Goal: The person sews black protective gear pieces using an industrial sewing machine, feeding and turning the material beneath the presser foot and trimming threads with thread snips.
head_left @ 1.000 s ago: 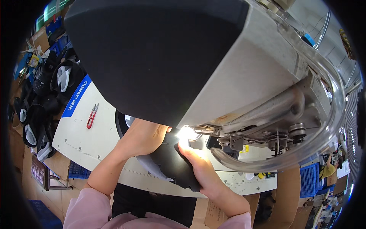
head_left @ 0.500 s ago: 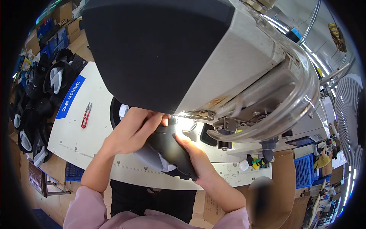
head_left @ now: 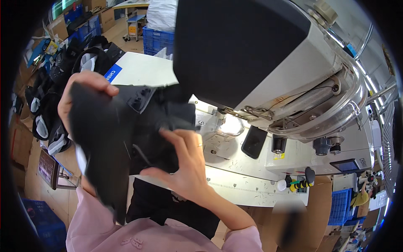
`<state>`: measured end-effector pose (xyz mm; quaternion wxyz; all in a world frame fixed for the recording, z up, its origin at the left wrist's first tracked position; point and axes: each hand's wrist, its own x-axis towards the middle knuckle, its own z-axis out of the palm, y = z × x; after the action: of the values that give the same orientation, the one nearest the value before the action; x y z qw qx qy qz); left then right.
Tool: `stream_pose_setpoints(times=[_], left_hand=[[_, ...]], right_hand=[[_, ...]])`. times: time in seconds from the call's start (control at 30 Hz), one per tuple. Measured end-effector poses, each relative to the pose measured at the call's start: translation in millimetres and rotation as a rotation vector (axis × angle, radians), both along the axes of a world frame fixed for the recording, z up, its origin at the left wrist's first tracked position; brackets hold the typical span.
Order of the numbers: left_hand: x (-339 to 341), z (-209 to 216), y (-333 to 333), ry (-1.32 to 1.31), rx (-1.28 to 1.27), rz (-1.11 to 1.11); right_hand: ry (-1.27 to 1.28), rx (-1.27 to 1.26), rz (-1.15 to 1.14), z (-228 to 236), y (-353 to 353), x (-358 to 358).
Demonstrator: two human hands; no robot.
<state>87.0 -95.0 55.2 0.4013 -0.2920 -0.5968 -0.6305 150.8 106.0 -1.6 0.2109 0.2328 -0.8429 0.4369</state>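
A black sewn piece (head_left: 100, 138), with a wide flap and a folded part bearing a small triangular patch, is held up left of the sewing machine (head_left: 239, 54). My left hand (head_left: 86, 86) grips its upper left edge, thumb at the front and the other fingers mostly behind it. In front of the folded part is my right hand (head_left: 187, 161), its thumb and forefinger apart. The thumb lies by the piece's lower edge and the fingertips are near its surface, slightly blurred. The lit needle area (head_left: 231, 126) stands apart from both hands.
A dark phone-like slab (head_left: 254, 142) lies on the white machine table (head_left: 243, 185), among loose thread bits. Black pieces with pale linings (head_left: 54, 122) are heaped at left. Small spools (head_left: 300, 184) stand at right. A blue crate (head_left: 158, 40) holds a white sack behind.
The black piece has come away from the needle area to the left and been lifted and turned. My left hand moved up and left; my right hand moved left. The view has shifted too.
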Motion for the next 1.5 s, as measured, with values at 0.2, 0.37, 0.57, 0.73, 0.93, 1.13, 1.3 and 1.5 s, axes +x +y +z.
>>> stream_pose_setpoints(times=[0.2, 0.37, 0.57, 0.73, 0.93, 1.13, 1.3, 1.5], left_hand=[[0.1, -12.9, 9.5, -0.411, 0.14, 0.124], [1.6, -19.2, 32.4, -0.081, -0.131, 0.282], [45.1, -52.0, 10.8, -0.236, -0.467, -0.12], [65.3, -95.0, -32.6, -0.645, -0.908, -0.51], [8.2, -53.7, -66.0, -0.872, -0.22, -0.918], [-10.1, -15.5, -23.4, -1.225, -0.673, -0.456], [7.7, 5.3, 25.0, -1.259, -0.555, -0.472], [-1.3, 0.0, 60.5, -0.837, -0.633, -0.475]], right_hand=[[-0.042, -0.126, 0.107, -17.6, -33.0, 19.8], [-0.203, -0.201, 0.08, -19.6, -18.1, 23.5], [-0.106, -0.266, 0.04, -10.0, 18.2, 41.2], [-0.101, -0.164, 0.011, -2.7, 42.0, 50.0], [-0.056, -0.015, 0.103, 10.6, 44.4, 45.6], [-0.144, 0.079, 0.204, 13.5, 45.9, 25.5], [-0.308, -0.045, 0.077, 20.9, 80.8, 4.9], [-0.589, -0.367, 0.065, 9.3, 101.7, -6.3]])
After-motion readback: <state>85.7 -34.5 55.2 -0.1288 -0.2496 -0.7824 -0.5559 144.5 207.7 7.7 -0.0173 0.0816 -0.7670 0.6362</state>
